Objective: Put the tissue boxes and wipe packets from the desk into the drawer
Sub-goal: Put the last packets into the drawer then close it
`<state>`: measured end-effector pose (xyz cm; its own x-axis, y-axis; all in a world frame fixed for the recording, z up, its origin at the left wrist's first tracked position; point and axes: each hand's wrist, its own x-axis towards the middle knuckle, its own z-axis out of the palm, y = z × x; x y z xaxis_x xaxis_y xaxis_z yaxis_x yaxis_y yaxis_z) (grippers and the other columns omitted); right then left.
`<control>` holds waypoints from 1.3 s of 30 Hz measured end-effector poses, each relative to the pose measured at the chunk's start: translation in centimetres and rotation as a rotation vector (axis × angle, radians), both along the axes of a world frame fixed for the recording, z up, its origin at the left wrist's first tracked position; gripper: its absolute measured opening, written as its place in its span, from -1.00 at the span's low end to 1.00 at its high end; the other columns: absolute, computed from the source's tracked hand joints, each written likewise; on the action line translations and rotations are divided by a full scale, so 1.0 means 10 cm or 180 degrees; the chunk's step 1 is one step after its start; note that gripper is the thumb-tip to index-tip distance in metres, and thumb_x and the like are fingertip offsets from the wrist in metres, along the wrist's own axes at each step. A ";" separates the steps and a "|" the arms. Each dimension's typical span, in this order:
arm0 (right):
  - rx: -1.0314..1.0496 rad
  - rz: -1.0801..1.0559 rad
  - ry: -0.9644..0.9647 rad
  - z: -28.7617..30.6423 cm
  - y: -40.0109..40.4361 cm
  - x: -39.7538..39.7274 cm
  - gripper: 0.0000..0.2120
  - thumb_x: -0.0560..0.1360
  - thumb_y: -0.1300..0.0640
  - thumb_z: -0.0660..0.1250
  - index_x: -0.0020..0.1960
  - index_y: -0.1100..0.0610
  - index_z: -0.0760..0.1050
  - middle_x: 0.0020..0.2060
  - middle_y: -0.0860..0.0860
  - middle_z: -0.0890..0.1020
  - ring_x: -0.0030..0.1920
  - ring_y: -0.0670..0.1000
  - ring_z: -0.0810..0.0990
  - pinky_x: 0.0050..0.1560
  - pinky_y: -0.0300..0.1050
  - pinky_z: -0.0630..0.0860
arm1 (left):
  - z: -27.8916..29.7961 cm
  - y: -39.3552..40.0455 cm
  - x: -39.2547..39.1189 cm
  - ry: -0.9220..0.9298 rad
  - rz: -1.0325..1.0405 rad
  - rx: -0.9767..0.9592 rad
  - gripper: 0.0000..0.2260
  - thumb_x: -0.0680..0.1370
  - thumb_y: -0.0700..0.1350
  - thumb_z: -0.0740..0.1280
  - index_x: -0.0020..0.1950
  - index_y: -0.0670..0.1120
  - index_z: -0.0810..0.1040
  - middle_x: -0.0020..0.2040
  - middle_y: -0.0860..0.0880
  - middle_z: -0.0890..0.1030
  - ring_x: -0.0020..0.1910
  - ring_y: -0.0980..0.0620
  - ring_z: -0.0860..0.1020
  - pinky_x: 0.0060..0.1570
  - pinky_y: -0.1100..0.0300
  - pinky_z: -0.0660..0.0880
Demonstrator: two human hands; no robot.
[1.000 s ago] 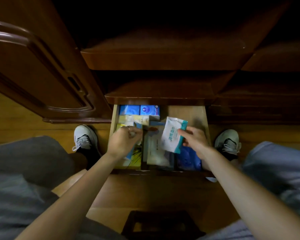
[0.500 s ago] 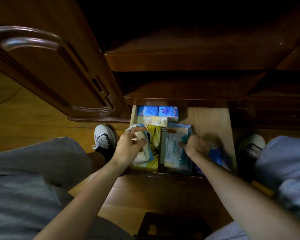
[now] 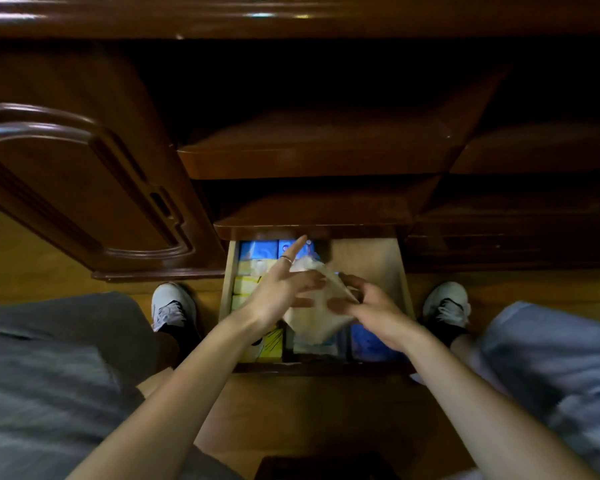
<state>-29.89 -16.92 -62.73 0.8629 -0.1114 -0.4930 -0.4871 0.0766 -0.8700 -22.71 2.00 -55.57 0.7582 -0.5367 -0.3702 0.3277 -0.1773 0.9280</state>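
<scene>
Holding a pale, soft wipe packet (image 3: pixel 314 311) over the open drawer (image 3: pixel 394 268), both hands are close together in the head view; the left hand (image 3: pixel 278 294) lies against it with fingers stretched straight, one pointing away, while the right hand (image 3: pixel 368 311) pinches its edge with curled fingers. Blue boxes (image 3: pixel 258 249) sit at the drawer's back, yellow boxes (image 3: pixel 245 284) along its left side, a blue packet (image 3: pixel 371 342) at the front right; I would judge the bare floor at the back right the easiest slot, so lower the packet flat there, let the right hand release last, and avoid snagging the drawer above.
</scene>
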 end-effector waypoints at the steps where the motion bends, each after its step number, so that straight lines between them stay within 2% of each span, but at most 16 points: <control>1: -0.0191 -0.0023 0.0001 0.02 -0.10 -0.04 -0.61 0.46 0.20 0.54 0.24 -0.04 0.58 0.01 -0.05 0.76 -0.06 -0.18 0.73 -0.11 -0.26 0.64 | 0.03 0.01 0.00 -0.0717 -0.0059 0.0382 -0.48 0.64 -0.20 0.30 0.54 0.16 0.29 0.03 0.06 0.75 0.08 0.00 0.69 0.13 -0.13 0.61; 3: -0.0357 -0.0156 0.0030 0.07 -0.27 -0.08 -0.71 0.49 0.19 0.51 0.19 0.01 0.60 0.00 0.00 0.75 -0.08 -0.13 0.74 -0.13 -0.18 0.67 | 0.06 0.07 0.08 -0.1556 0.0283 0.0881 -0.63 0.60 -0.15 0.35 0.36 0.18 0.47 -0.03 0.13 0.73 -0.02 0.11 0.68 0.04 -0.05 0.64; 5: 0.0274 -0.0588 -0.0019 0.12 -0.34 -0.07 -0.69 0.51 0.18 0.49 0.23 0.06 0.58 0.05 0.05 0.75 0.02 0.00 0.74 -0.02 -0.02 0.69 | 0.06 0.10 0.17 -0.0895 0.0594 0.0897 -0.62 0.56 -0.05 0.44 0.36 0.06 0.49 0.01 0.08 0.65 -0.01 0.16 0.62 0.04 0.09 0.60; 7: 0.0692 -0.0652 -0.0134 0.18 -0.31 -0.05 -0.65 0.50 0.15 0.50 0.26 0.04 0.56 0.09 0.02 0.75 0.10 0.03 0.73 0.04 0.01 0.67 | 0.00 0.08 0.13 0.0093 0.0311 0.0719 -0.57 0.51 0.10 0.48 0.32 0.01 0.50 0.03 0.05 0.65 -0.03 0.14 0.65 -0.07 0.17 0.62; 10: -0.0242 0.0099 -0.0212 0.22 -0.23 -0.03 -0.63 0.46 -0.01 0.53 0.24 -0.10 0.55 0.05 -0.14 0.74 0.13 -0.06 0.70 0.05 -0.11 0.65 | -0.19 -0.04 0.05 0.0212 0.0052 0.0656 -0.70 0.51 0.09 0.47 0.14 -0.05 0.64 -0.05 0.03 0.75 -0.10 0.11 0.72 -0.08 0.10 0.69; 12: -0.0677 0.0311 -0.0204 0.24 -0.23 -0.03 -0.55 0.47 -0.06 0.52 0.31 -0.11 0.48 0.10 -0.19 0.68 0.20 -0.06 0.65 0.11 -0.12 0.63 | -0.30 -0.10 0.05 0.0010 0.0233 0.0716 -0.83 0.53 -0.01 0.48 0.05 -0.06 0.66 -0.17 0.11 0.75 -0.20 0.19 0.71 -0.26 0.25 0.65; 15: -0.0760 0.0173 -0.0336 0.32 -0.30 -0.05 -0.17 0.40 -0.20 0.55 0.53 -0.28 0.18 0.31 -0.19 0.38 0.33 -0.04 0.49 0.25 -0.05 0.53 | -0.45 -0.15 0.09 -0.0748 0.0063 0.1188 -0.85 0.57 -0.05 0.45 0.11 -0.06 0.65 -0.16 0.13 0.71 -0.16 0.16 0.70 -0.25 0.31 0.61; 18: -0.1655 0.0932 -0.0694 0.31 -0.31 -0.05 -0.14 0.44 -0.16 0.53 0.56 -0.35 0.07 0.49 -0.24 0.27 0.46 -0.15 0.29 0.38 -0.09 0.34 | -0.54 -0.23 0.03 -0.1313 -0.0513 0.1584 -0.85 0.60 0.02 0.40 0.08 -0.03 0.64 -0.15 0.12 0.64 -0.19 0.19 0.62 -0.35 0.47 0.48; 20: -0.2500 0.1360 -0.0891 0.27 -0.32 -0.03 -0.37 0.49 -0.10 0.48 0.44 -0.33 0.24 0.35 -0.26 0.46 0.31 -0.19 0.46 0.19 -0.27 0.43 | -0.58 -0.28 0.00 -0.1394 -0.0715 0.1643 -0.86 0.59 0.08 0.40 0.02 0.02 0.61 -0.15 0.10 0.64 -0.21 0.20 0.58 -0.38 0.46 0.43; 22: -0.2700 0.1382 -0.0911 0.23 -0.39 0.02 -0.64 0.51 -0.08 0.45 0.16 -0.32 0.34 -0.05 -0.27 0.58 -0.09 -0.23 0.58 -0.22 -0.34 0.44 | -0.63 -0.29 -0.02 -0.1380 -0.0828 0.1558 -0.79 0.58 0.10 0.41 0.10 0.00 0.59 -0.07 0.07 0.65 -0.11 0.14 0.60 -0.23 0.40 0.48; 23: -0.2648 0.1347 -0.0846 0.22 -0.44 0.07 -0.69 0.51 -0.08 0.45 0.09 -0.29 0.35 -0.16 -0.24 0.58 -0.19 -0.21 0.58 -0.30 -0.30 0.44 | -0.64 -0.28 -0.03 -0.1182 -0.0883 0.1420 -0.73 0.56 0.09 0.44 0.18 -0.01 0.57 0.01 0.06 0.66 -0.03 0.10 0.62 -0.10 0.32 0.55; 25: -0.2279 0.1222 -0.0633 0.21 -0.52 0.18 -0.67 0.49 -0.05 0.50 0.14 -0.19 0.42 -0.12 -0.19 0.62 -0.17 -0.24 0.63 -0.24 -0.21 0.58 | -0.69 -0.23 -0.04 -0.0732 -0.0936 0.1207 -0.66 0.53 0.03 0.48 0.26 -0.01 0.54 0.09 0.07 0.67 0.09 0.07 0.63 0.06 0.16 0.62; 29: -0.1490 0.1143 -0.0210 0.14 -0.50 0.33 -0.33 0.40 -0.09 0.57 0.42 -0.14 0.37 0.06 -0.23 0.62 -0.02 -0.30 0.66 -0.18 -0.34 0.62 | -0.83 -0.15 -0.05 -0.0724 -0.0540 0.1326 -0.75 0.54 -0.10 0.49 0.18 -0.12 0.60 -0.02 0.09 0.67 0.06 0.01 0.65 -0.05 0.22 0.63; 33: 0.0460 0.0436 0.0571 -0.07 -0.57 0.24 -0.33 0.42 -0.05 0.58 0.44 -0.06 0.37 0.23 0.03 0.65 0.20 0.07 0.67 0.10 0.07 0.68 | -0.94 -0.15 -0.06 -0.0049 0.0129 0.1028 -0.67 0.54 -0.17 0.49 0.27 -0.22 0.59 0.18 -0.15 0.68 0.04 -0.02 0.66 -0.11 0.19 0.67; 35: 0.0345 0.0411 0.0864 -0.18 -0.55 0.13 -0.29 0.45 0.06 0.56 0.49 -0.01 0.30 0.22 0.09 0.65 0.17 0.09 0.68 0.04 -0.02 0.69 | -0.99 -0.17 -0.06 0.0176 0.0195 0.0973 -0.61 0.52 -0.17 0.50 0.32 -0.22 0.57 0.21 -0.15 0.67 0.11 -0.06 0.66 -0.05 0.10 0.69; 39: -0.0013 0.0509 0.0916 -0.37 -0.48 0.12 -0.75 0.53 0.11 0.46 0.19 0.00 0.56 0.06 -0.03 0.72 0.08 -0.08 0.71 -0.09 -0.18 0.65 | -1.11 -0.21 -0.04 0.0369 0.0148 0.0853 -0.61 0.55 -0.12 0.48 0.34 -0.20 0.56 0.16 -0.10 0.68 0.04 0.00 0.67 -0.23 0.26 0.65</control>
<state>-28.64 -21.68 -66.43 0.6949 0.0119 -0.7190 -0.7186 -0.0237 -0.6950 -23.12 -0.13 -66.67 0.7242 -0.3736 -0.5796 0.4422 -0.3934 0.8060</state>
